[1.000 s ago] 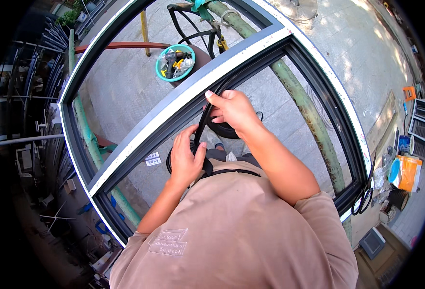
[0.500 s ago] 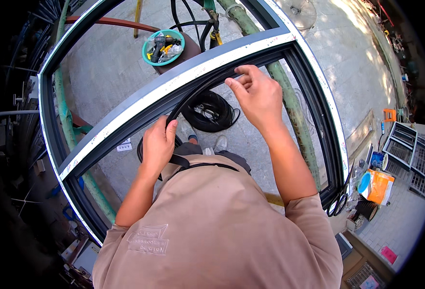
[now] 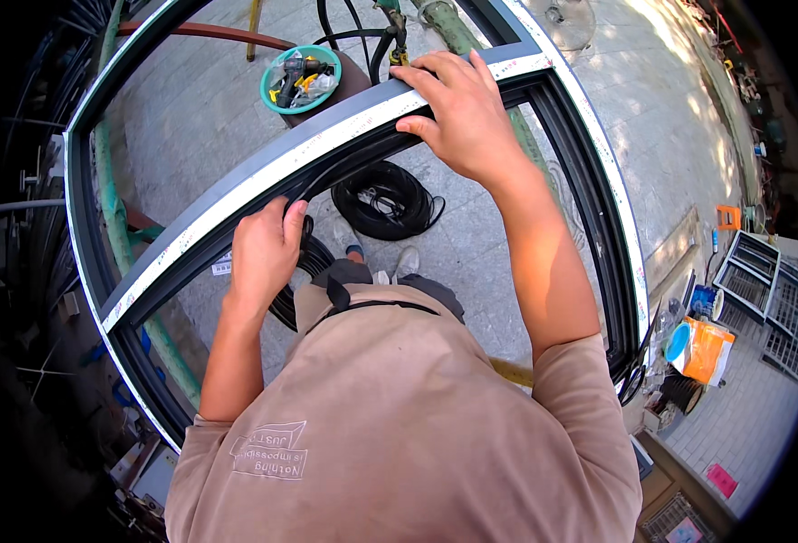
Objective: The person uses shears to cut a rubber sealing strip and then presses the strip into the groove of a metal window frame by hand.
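Observation:
A large white-and-grey window frame with dark channels along its inner edges lies before me. My right hand grips its middle bar, fingers reaching over the far side and thumb against the near channel. A black rubber sealing strip runs along that near channel toward my left hand. Farther left, the left hand is closed on the strip, thumb pointing up, close to the bar. More of the strip hangs in loops below the left hand, beside my waist.
Through the frame opening, a coil of black strip lies on the paved floor by my shoes. Beyond the bar stands a teal basin holding a drill and bags. Green poles pass beneath the frame. Right: an orange-white bag and metal grilles.
My right hand has moved up from the strip onto the middle bar. The left hand has shifted left. The strip, raised in an arc before, now lies closer along the bar.

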### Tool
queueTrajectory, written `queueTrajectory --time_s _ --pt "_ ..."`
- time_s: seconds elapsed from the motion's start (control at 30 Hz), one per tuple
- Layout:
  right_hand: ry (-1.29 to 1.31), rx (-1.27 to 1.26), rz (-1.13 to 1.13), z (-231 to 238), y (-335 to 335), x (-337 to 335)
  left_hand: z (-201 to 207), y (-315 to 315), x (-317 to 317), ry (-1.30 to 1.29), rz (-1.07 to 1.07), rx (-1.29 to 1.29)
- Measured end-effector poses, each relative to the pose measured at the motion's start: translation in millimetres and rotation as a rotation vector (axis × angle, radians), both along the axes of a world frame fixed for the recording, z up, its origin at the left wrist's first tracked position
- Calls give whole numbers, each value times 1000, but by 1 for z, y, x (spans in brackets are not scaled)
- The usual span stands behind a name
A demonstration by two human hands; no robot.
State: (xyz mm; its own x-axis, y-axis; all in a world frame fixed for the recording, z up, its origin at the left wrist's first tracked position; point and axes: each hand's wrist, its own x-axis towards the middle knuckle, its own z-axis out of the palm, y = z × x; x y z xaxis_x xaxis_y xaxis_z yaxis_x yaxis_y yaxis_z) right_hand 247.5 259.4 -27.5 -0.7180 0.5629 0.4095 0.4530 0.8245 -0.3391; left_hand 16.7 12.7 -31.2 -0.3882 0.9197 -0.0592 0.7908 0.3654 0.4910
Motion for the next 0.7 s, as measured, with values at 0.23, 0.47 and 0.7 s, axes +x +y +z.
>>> queueTrajectory --time_s 0.23,0.47,0.7 --pt "54 97 33 -10 4 3 -10 1 -3 25 -21 58" --pt "94 95 53 -15 8 5 -22 -9 7 70 -72 140" --pt "145 128 48 -22 7 3 -31 -8 12 111 -2 212"
